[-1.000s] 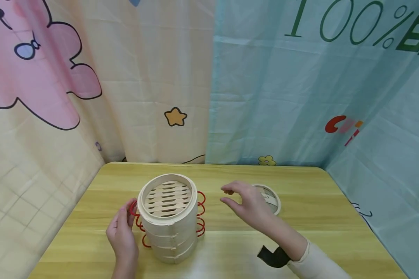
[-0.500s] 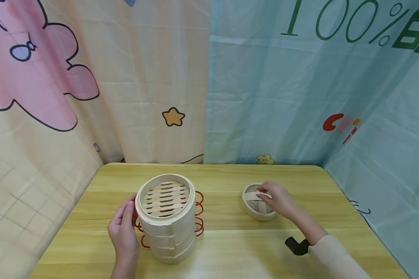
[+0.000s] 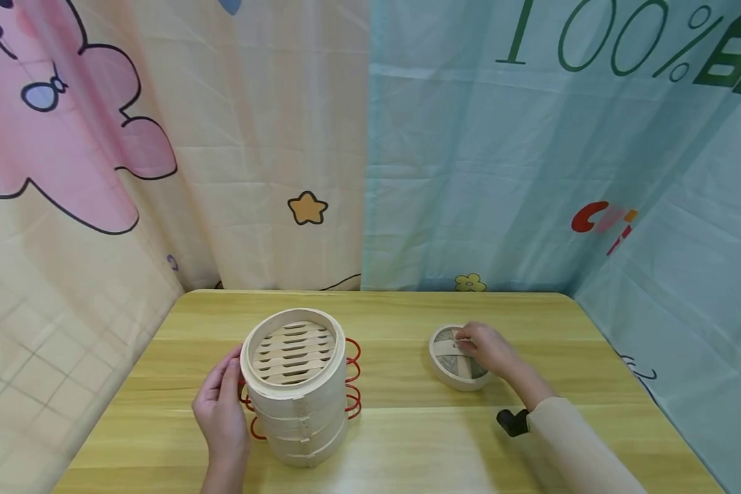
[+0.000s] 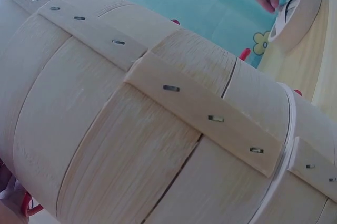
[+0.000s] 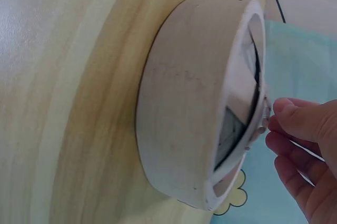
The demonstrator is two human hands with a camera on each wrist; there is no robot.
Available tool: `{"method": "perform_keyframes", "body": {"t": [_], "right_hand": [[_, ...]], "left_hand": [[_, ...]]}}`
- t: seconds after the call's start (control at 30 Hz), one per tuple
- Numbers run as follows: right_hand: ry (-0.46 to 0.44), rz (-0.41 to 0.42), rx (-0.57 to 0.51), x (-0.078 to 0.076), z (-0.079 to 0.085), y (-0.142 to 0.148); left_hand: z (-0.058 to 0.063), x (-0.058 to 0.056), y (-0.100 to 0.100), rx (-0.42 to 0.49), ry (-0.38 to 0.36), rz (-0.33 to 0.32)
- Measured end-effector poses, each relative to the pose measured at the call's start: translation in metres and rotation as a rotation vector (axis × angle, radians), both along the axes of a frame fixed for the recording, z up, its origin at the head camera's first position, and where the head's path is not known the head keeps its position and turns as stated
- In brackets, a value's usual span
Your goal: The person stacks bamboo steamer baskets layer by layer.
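A tall stack of bamboo steamer tiers (image 3: 305, 418) stands upright on the table, its slatted top tier uncovered. Red ring handles (image 3: 359, 351) stick out along both sides. My left hand (image 3: 222, 398) holds the stack's left side near the top, its thumb by the rim, covering the upper ring there. In the left wrist view, fingers (image 4: 11, 203) show beside a red ring. To the right sits the round steamer lid (image 5: 184, 92), woven with crossed strips on top. Thumb and index finger of my right hand (image 5: 310, 150) pinch the small handle at the lid's middle.
The light wooden table (image 3: 401, 446) reaches back to printed curtains (image 3: 469, 171) hanging behind and along both sides. A black piece (image 3: 512, 422) is attached at the right wrist, below the sleeve cuff (image 3: 556, 418).
My right hand has moved right from between stack and lid onto the lid's handle, its fingers closing there. My left hand has shifted slightly along the stack's side; stack and lid stay put.
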State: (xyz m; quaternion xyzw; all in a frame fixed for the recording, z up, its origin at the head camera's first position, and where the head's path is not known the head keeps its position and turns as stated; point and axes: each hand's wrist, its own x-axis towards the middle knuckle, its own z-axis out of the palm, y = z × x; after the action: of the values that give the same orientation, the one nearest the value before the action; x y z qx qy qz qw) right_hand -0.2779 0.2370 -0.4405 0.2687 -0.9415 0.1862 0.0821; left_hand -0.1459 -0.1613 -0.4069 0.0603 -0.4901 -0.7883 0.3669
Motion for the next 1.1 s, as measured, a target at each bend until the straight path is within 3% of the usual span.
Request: {"method": "perform_keyframes", "body": {"t": [0.33,0.6,0.83,1.1], "right_hand": [[0.032,-0.012,0.019,-0.002,-0.012,-0.004],[0.135,-0.043,0.027,0.005,-0.019,-0.003],[0.198,0.003,0.045,0.009,-0.022,0.001],[0.259,0.087,0.040,0.011,-0.019,0.003]], "left_hand": [[-0.001,0.000,0.001,-0.009,0.014,0.008],[-0.003,-0.003,0.001,-0.007,0.016,0.017],[-0.001,-0.004,0.002,-0.024,0.023,0.021],[-0.008,-0.007,0.001,-0.077,0.001,0.076]]}}
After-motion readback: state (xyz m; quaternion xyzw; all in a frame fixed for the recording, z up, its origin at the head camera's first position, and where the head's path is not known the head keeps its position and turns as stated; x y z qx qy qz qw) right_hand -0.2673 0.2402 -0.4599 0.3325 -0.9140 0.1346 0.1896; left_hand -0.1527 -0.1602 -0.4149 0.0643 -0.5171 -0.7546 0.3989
